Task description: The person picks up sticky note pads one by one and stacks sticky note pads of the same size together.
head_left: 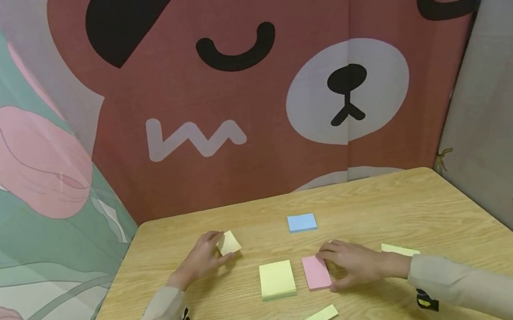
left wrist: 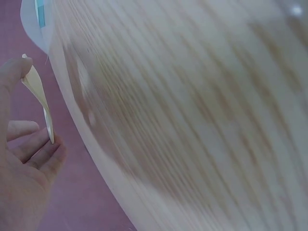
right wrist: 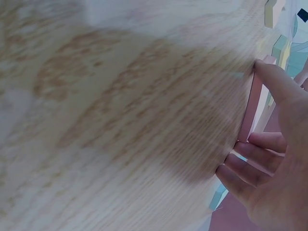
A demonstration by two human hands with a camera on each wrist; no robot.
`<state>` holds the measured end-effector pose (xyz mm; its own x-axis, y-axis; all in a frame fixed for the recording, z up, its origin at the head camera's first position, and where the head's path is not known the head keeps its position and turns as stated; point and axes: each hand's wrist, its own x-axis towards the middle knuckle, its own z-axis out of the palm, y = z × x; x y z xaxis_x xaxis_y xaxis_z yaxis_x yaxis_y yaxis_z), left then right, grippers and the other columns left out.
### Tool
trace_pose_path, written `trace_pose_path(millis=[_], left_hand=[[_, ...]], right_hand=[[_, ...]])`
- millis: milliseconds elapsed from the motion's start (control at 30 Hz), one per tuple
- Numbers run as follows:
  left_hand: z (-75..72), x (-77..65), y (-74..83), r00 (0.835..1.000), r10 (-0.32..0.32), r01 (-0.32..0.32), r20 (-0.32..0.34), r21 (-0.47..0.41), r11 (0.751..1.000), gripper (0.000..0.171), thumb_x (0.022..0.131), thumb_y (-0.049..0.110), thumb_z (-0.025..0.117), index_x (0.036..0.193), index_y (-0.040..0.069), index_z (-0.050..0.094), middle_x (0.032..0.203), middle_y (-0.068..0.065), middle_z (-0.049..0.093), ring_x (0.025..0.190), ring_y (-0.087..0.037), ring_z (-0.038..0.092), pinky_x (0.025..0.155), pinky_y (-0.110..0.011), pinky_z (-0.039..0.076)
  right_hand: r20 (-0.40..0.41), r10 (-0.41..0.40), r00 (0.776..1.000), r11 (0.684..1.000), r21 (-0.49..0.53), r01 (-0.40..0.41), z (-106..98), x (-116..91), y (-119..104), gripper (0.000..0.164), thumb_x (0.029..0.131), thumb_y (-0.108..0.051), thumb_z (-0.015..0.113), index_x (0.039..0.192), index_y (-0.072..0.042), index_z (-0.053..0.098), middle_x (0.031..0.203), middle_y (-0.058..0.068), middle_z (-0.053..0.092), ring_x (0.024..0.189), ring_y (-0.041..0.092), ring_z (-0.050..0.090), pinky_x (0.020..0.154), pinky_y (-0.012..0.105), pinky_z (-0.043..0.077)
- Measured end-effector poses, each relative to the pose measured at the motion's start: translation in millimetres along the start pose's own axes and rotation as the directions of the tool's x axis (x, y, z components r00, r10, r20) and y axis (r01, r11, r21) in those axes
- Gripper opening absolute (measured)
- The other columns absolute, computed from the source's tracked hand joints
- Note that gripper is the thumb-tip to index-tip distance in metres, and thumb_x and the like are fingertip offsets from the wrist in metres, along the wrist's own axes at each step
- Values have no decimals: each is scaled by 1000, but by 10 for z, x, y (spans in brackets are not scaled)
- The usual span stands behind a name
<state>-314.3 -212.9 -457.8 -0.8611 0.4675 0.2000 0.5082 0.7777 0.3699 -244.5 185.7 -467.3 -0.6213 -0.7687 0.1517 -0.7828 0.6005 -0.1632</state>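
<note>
My left hand point(head_left: 203, 259) pinches a small pale yellow sticky note pad point(head_left: 229, 242) between thumb and fingertips at the table's left side. In the left wrist view this thin pad point(left wrist: 37, 86) bends slightly, thumb at one end and fingers at the other. A pink sticky note pad point(head_left: 316, 273) lies flat on the table's middle. My right hand point(head_left: 357, 262) grips it by its right side, thumb at the near corner and fingers at the far one. The right wrist view shows the pink pad's edge point(right wrist: 251, 108) between thumb and fingers.
Left of the pink pad lies a larger yellow-green sticky note pad point(head_left: 277, 279). A blue pad point(head_left: 302, 223) sits farther back. One narrow yellow strip pad point(head_left: 319, 318) lies in front, another yellow pad point(head_left: 399, 249) behind my right wrist. A bear-print curtain point(head_left: 258, 170) hangs behind the wooden table point(head_left: 356, 206).
</note>
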Motion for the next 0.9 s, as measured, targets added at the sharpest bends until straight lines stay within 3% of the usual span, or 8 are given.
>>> trace_pose_path(millis=[900], left_hand=[[52, 36, 123, 999, 38, -38, 4, 14, 999, 72, 81, 44, 62, 132, -2, 39, 131, -16, 39, 120, -31, 34, 93, -45, 35]], right_hand=[[41, 30, 999, 999, 14, -31, -7, -13, -11, 72, 77, -52, 62, 128, -3, 46, 124, 8, 46, 112, 24, 43, 85, 42, 43]])
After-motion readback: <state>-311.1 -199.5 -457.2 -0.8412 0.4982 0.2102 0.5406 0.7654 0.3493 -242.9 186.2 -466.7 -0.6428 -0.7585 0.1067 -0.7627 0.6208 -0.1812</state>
